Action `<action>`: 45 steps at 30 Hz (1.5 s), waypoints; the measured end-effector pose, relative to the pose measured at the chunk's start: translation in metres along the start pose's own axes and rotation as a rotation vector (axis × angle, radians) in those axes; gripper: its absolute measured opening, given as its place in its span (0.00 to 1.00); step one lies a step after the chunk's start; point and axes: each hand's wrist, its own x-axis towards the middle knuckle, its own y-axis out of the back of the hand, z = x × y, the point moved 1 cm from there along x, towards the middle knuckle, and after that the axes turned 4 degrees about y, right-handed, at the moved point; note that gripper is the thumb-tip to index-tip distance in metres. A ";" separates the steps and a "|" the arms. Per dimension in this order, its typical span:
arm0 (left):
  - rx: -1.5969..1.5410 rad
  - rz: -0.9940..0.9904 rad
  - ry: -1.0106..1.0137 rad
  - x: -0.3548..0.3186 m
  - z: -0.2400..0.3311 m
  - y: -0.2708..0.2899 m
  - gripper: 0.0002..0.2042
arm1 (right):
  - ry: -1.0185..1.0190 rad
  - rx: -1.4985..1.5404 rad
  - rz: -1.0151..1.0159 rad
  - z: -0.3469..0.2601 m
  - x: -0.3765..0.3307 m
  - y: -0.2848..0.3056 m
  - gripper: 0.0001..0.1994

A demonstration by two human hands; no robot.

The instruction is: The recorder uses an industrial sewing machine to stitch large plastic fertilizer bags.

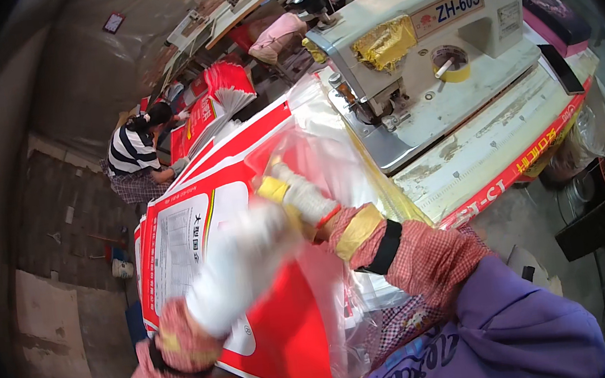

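Note:
My left hand, in a white glove, is smeared by motion over the printed sacks; its fingers cannot be told apart. Just right of it and partly behind it is my right hand, in a knitted glove with yellow tape round the fingers. Its fingers look pressed together on thin clear plastic film, which stands up around the fingertips. Below both hands lies a stack of flat red and white printed sacks. More of the film hangs down the stack's right side, towards my lap.
A pale industrial sewing machine stands at the right, a roll of yellow tape against its body. A dark phone-like slab rests on the machine table. At the far left a person in a striped top bends over more red sacks.

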 end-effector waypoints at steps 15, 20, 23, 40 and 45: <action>1.196 0.113 0.142 0.140 -0.063 -0.027 0.05 | -0.040 -1.029 -0.301 -0.006 -0.044 -0.014 0.21; 1.105 0.202 0.104 0.166 -0.103 -0.054 0.08 | 0.083 -1.541 -0.586 0.019 -0.027 0.000 0.14; 1.070 0.259 0.288 0.172 -0.126 -0.072 0.11 | 0.220 -1.832 -0.844 0.042 -0.032 0.005 0.07; 1.408 0.116 0.278 0.183 0.007 0.120 0.12 | 0.097 -1.097 -1.477 0.044 -0.175 0.027 0.16; 1.131 0.091 0.270 0.166 0.024 0.130 0.18 | -0.135 -1.515 -0.412 -0.038 -0.194 0.083 0.12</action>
